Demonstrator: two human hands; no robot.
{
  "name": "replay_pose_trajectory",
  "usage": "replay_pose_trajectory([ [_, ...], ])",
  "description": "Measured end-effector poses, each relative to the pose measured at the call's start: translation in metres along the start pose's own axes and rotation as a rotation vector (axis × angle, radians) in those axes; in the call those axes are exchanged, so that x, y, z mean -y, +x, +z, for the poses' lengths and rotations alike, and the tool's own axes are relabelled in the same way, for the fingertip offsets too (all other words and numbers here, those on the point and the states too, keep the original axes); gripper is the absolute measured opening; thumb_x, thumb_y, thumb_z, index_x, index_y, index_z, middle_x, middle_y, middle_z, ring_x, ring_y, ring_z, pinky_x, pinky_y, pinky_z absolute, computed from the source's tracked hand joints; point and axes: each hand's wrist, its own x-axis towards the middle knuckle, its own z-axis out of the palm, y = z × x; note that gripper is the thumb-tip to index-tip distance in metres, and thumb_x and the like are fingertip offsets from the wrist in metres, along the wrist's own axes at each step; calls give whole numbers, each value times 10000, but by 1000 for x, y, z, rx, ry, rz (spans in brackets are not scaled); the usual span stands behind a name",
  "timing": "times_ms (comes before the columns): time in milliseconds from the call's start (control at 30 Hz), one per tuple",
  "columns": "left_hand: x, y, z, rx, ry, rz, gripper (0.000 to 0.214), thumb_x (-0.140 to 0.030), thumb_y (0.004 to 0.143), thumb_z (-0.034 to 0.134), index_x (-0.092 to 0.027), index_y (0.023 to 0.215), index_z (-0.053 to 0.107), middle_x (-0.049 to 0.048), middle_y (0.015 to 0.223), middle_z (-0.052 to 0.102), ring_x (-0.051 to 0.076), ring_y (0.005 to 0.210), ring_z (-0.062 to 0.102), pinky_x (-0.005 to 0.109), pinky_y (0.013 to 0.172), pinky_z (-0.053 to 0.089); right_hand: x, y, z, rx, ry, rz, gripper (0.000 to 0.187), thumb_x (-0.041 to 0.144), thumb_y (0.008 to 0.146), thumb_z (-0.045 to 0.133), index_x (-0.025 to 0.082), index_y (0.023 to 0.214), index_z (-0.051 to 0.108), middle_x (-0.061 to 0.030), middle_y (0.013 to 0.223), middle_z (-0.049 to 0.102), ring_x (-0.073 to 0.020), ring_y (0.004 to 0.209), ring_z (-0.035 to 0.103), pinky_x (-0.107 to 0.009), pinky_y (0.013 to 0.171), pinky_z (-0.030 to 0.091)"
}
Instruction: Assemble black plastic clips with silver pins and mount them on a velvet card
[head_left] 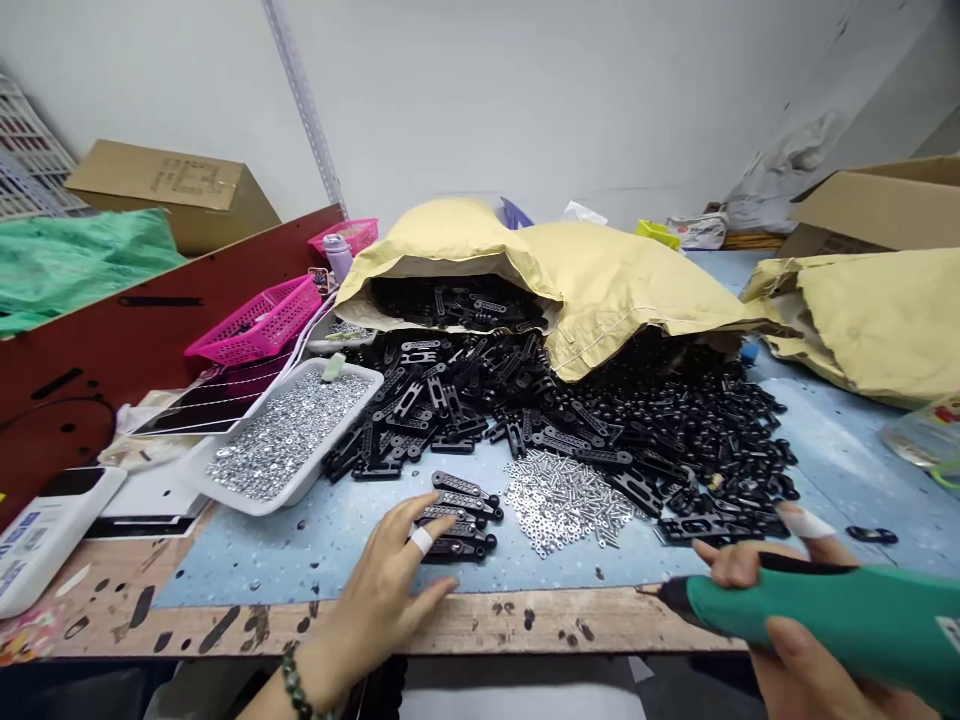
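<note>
My left hand (394, 570) reaches over a short row of black plastic link arms (457, 505) at the front of the blue mat. Its fingers are spread, and the fingertips lie on or just over the near ends of those arms. A white band is wrapped round one finger. At the right, my right hand (806, 650) is closed round a green electric screwdriver (847, 610), whose bit points left above the wooden table edge. Between the hands lies a pile of small silver screws (566, 500).
Loose black parts (480, 390) heap up behind, spilling from yellow paper sacks (450, 235). A white tray (367, 385) of small metal pieces stands at the left, near a pink basket (259, 320). Another sack (885, 310) lies right. A red-brown board (150, 320) borders the left side.
</note>
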Motion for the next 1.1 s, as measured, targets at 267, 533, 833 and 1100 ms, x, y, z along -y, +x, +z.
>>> replay_pose_trajectory([
  [267,30,23,3,317,94,-63,977,-554,822,599,-222,1500,-22,159,1566,41,339,1428,57,544,1129,203,-5,30,80,304,225,62,311,314,854,623,283,1150,533,-52,952,629,-212,850,620,-402,754,551],
  [533,29,33,5,355,25,-28,916,-582,820,576,-212,1501,88,124,1560,134,293,1433,98,507,1153,156,-11,49,153,334,272,-15,253,225,832,624,247,1065,529,40,682,609,-139,606,586,-385,722,539],
  [833,31,31,13,286,-74,-7,840,-521,813,622,-213,1481,216,113,1544,219,298,1420,170,482,1146,227,-40,49,191,330,309,-29,179,225,843,601,228,1001,516,81,568,510,-99,475,492,-284,562,459],
  [1100,31,30,14,243,-125,-9,851,-510,781,659,-207,1467,256,143,1514,282,327,1394,234,510,1125,262,-37,52,193,474,258,1,151,232,854,577,229,983,499,81,554,494,-112,469,483,-288,537,426],
])
